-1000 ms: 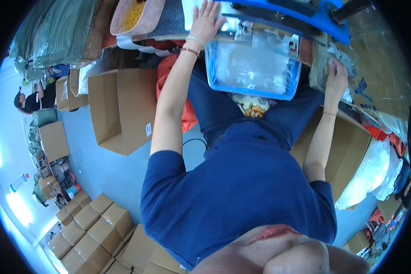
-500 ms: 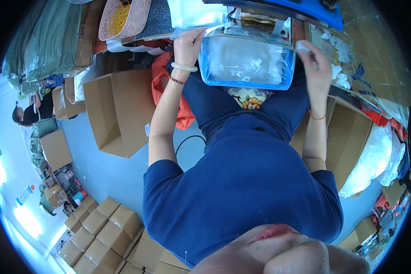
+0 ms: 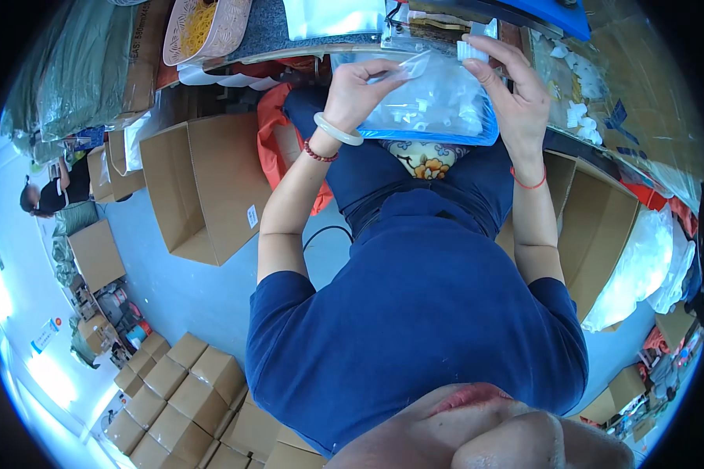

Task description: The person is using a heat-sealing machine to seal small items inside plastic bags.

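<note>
Cardboard boxes [image 3: 203, 184] stand on a blue floor beside a cluttered bench [image 3: 289, 35]. Below the bench's near edge, over the lap, a blue tub [image 3: 438, 129] holds small white parts, blurred under a clear bag [image 3: 438, 98]. The bag's long axis runs left to right. The left hand [image 3: 360, 90] pinches its left corner; the right hand [image 3: 508, 98] grips its right edge, fingers half hiding a white piece [image 3: 471, 47].
</note>
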The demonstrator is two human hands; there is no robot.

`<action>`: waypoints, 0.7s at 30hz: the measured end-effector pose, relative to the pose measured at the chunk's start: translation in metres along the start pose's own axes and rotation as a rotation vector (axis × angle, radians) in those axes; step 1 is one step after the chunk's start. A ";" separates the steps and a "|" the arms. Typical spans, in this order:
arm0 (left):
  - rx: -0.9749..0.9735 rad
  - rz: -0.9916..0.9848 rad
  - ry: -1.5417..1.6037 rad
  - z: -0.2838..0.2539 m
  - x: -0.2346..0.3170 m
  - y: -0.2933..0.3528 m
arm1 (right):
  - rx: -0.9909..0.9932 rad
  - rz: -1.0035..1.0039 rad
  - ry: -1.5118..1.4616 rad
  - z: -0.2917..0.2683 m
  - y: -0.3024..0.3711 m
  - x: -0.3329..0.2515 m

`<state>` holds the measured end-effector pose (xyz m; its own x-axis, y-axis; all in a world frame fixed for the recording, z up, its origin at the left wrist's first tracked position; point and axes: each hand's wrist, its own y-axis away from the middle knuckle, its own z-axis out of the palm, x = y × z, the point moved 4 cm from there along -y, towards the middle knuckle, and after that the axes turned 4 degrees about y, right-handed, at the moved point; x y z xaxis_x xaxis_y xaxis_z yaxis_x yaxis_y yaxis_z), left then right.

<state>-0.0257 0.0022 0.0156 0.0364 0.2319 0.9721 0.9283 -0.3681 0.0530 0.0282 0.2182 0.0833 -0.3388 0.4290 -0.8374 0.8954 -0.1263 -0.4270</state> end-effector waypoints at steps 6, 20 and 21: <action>-0.188 -0.043 0.087 0.005 0.001 -0.001 | -0.285 -0.212 0.304 -0.002 -0.019 -0.006; -0.328 -0.427 0.932 0.049 -0.036 -0.053 | -0.064 0.219 0.276 -0.040 0.005 0.044; -0.302 -0.458 0.908 0.051 -0.038 -0.054 | -0.067 0.229 0.295 -0.044 0.015 0.044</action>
<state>-0.0586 0.0591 -0.0359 -0.6995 -0.3080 0.6448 0.6481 -0.6535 0.3909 0.0400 0.2746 0.0550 -0.0386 0.6369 -0.7700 0.9585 -0.1943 -0.2088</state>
